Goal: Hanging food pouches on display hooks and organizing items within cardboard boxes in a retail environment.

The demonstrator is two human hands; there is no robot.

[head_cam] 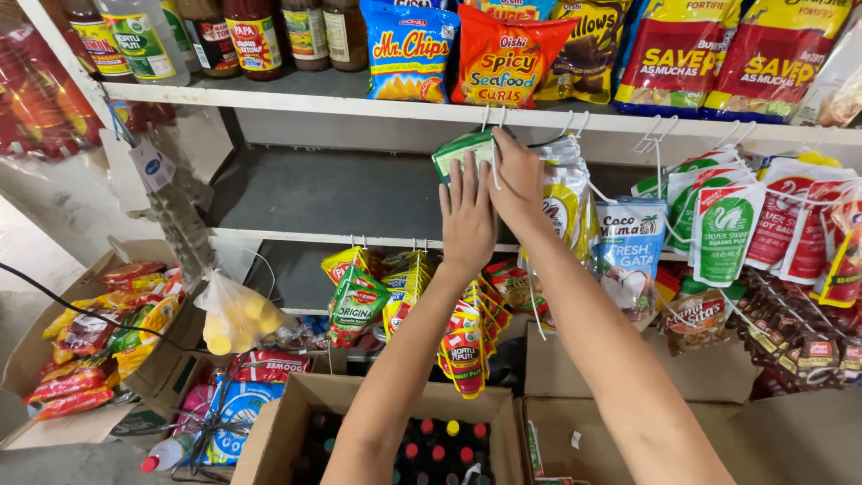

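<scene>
Two hands up | left hand (467, 216) flat, open; right hand (518, 180) gripping green sachet (460, 151)

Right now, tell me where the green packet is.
In the head view, the green packet hangs on a hook under the top shelf, centre frame, touched by both the left hand and right hand.

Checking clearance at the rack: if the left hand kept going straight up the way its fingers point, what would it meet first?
Probably the green sachet just above the left hand's fingertips; depth is unclear.
</scene>
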